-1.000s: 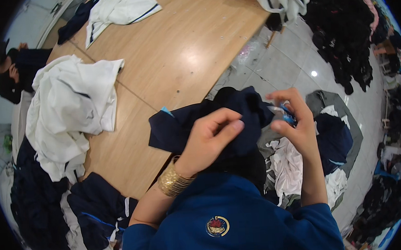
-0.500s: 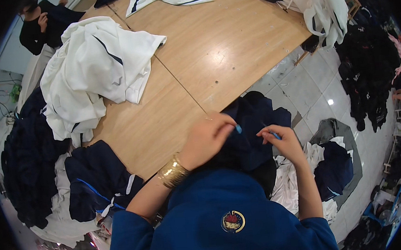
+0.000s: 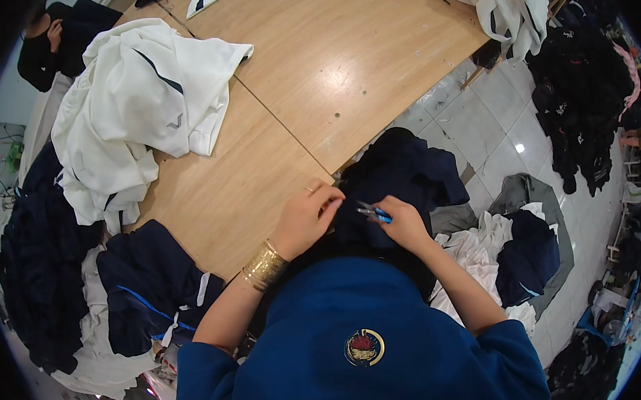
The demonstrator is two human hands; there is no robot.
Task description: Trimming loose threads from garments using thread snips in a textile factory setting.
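While the left hand [image 3: 308,217] pinches a fold of the navy garment [image 3: 401,179] at the near edge of the bench [image 3: 341,72], the right hand [image 3: 404,224] grips small blue snips [image 3: 373,212], tips aimed leftward at that fold. White shirts [image 3: 136,109] lie heaped well apart at the bench's left edge; nothing stands between the hands.

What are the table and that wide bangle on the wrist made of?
The table looks like light wood or wood-look laminate: visible grain, a soft sheen, a seam between panels. The bangle looks like gold-coloured metal, shiny and ribbed, though it may only be plated.
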